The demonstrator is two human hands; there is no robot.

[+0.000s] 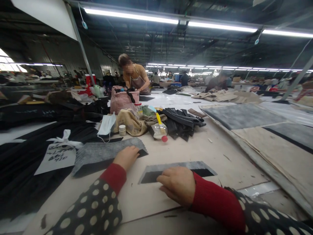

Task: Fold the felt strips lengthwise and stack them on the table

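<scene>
Left hand (pixel 126 158): fingers extended, resting on right end of larger grey-and-black fabric piece (pixel 104 150). Right hand (pixel 179 183): loosely curled at near side of smaller grey-and-black strip (pixel 150 176) (grip hidden, cannot tell). Both pieces toward near edge of table (pixel 207 148); yellow-handled brush (pixel 159 119), face mask (pixel 107 125) farther from that edge.

A broad pale work table (pixel 215 143) (flecked with small dark scraps (pixel 227 158)) carries a larger grey-and-black fabric piece (pixel 102 150) at left and a smaller grey-and-black strip (pixel 153 172) nearer the middle, both flat. Beyond them sit a small white-capped jar (pixel 122 131), a crumpled tan cloth (pixel 133 125) and a heap of black strips (pixel 181 119). Dark fabric (pixel 19 176) spreads along the left side.
</scene>
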